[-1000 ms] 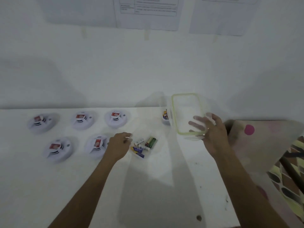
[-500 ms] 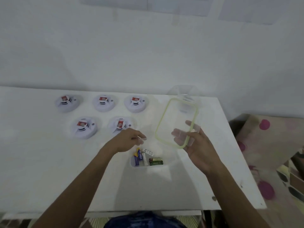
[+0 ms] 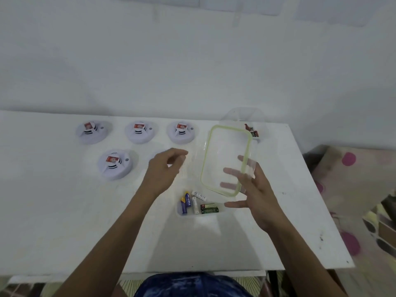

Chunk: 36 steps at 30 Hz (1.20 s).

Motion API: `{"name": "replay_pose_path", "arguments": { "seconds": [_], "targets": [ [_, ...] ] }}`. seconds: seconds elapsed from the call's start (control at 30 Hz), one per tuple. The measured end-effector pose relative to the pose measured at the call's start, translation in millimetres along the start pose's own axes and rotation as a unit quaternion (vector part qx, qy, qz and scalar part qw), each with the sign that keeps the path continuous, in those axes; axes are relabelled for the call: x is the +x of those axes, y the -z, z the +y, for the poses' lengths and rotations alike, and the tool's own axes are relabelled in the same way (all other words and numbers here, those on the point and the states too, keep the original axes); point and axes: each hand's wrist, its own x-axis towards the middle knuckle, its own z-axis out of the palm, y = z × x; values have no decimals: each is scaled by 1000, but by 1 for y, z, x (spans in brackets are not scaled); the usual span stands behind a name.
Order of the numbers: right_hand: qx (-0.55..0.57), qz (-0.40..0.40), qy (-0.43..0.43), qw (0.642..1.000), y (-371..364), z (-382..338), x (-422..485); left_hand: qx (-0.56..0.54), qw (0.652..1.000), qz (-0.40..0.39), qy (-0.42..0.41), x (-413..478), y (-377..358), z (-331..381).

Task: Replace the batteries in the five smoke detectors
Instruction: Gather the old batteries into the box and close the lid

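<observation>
1. Five round white plastic smoke detectors (image 3: pixel 114 163) w/ red labels sit far-left on the flat white table (image 3: pixel 64 221): three in the back row, two in front. The front-right one is mostly hidden behind the left hand.
2. Loose cylindrical batteries (image 3: pixel 197 204) (blue, white, green) lie in a shallow clear plastic tub (image 3: pixel 179 212) nearer the front edge, apart from the detectors.
3. Right hand (image 3: pixel 257 189): the grip is flat, w/ spread fingers under a clear rectangular plastic lid w/ green rim (image 3: pixel 227 146), tilted up above the tub. The thumb sticks out just below the rim, not clamping afaict.
4. Left hand (image 3: pixel 165 168): hovers over that front-right detector, fingers curled, blurry. Can't tell if the grip holds anything.
5. Second clear plastic container (image 3: pixel 262 125) at back right, a few batteries inside, partly behind the lid.
6. Risks imo: the lid is only balanced, so it could slide off into the tub and scatter the cells. Two battery stashes w/ nothing marking old vs new means they're easy to mix up. The detectors also look identical, so it's easy to lose track of which are done.
</observation>
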Motion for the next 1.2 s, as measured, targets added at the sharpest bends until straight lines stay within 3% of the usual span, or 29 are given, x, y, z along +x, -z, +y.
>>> {"name": "replay_pose_path", "arguments": {
  "seconds": [0.17, 0.33, 0.5, 0.63, 0.7, 0.77, 0.87, 0.93, 1.03, 1.2],
  "targets": [
    [-172, 11, 104, 979, -7, 2, -6, -252, 963, -50, 85, -24, 8, 46],
    [-285, -10, 195, 938, -14, 8, -12, -370, 911, -84, 162, -31, 16, 63],
    [-356, -21, 222, 907, -5, 23, -11, -361, 912, -77, 176, -33, 18, 60],
    [-316, -45, 196, 927, -4, 23, -16, -340, 924, -89, 151, -36, 16, 49],
    [-264, 36, 169, 949, -3, 23, -13, -337, 924, -98, 154, -37, 15, 41],
    [-183, 112, 84, 973, -1, 20, -5, -335, 922, -107, 163, -39, 14, 32],
    [-24, 103, -31, 994, 8, 18, 7, -337, 918, -113, 177, -43, 9, 20],
    [32, 100, -47, 993, 13, 16, 10, -329, 920, -110, 185, -46, 7, 13],
    [5, 124, -51, 991, 20, 20, 15, -257, 945, -90, 179, -50, 6, 5],
    [-135, 142, -53, 979, 24, 36, 23, -77, 983, -9, 168, -49, -2, -13]
  ]
}}
